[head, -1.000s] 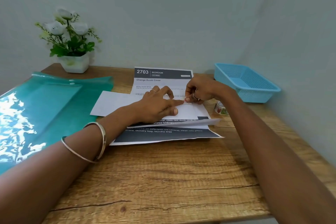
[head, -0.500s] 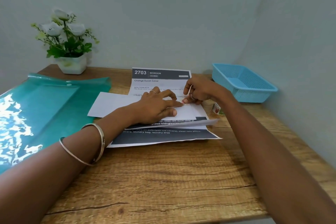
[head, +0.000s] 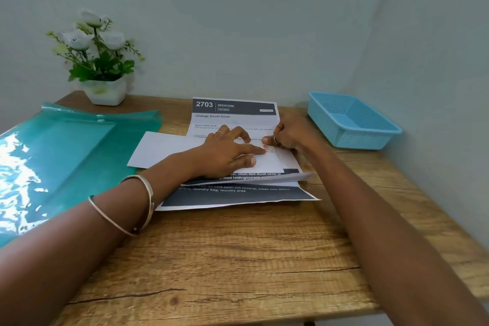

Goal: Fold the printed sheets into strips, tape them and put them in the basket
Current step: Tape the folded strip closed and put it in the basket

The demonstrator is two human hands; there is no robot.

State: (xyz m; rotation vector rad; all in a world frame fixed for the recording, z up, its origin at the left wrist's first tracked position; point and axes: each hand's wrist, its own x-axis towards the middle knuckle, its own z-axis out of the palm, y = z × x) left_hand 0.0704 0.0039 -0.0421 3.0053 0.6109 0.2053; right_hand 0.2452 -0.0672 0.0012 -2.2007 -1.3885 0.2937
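From the head camera, a wooden table (head: 238, 259) stood in a corner of pale walls, and a folded white strip (head: 169, 149) lay across its middle, on top of a printed sheet (head: 235, 114) headed "2703 BEDROOM" and "Change Duvet Cover". Below the strip, another printed sheet (head: 238, 197) with a dark band of white lettering stuck out toward the near edge, 1 corner lifted slightly. The left hand (head: 227, 153) rested palm down on the strip, its fingers stretched out nearly straight and the index fingertip pressed on a small pale patch near the strip's right end; whether that patch was tape could not be told. A ring showed on 1 finger, and 2 metal bangles (head: 132, 204) circled the left wrist. The right hand (head: 288, 135) sat just beside the left fingertips at the strip's right end, its fingers curled inward and the thumb and forefinger drawn together at the paper's edge; what it pinched, if anything, could not be made out. The blue basket (head: 352, 120) stood at the far right of the table against the wall, well apart from the papers. A green plastic folder (head: 66, 156) covered the left side of the table, and a white pot of artificial flowers (head: 100, 61) stood in the far left corner.
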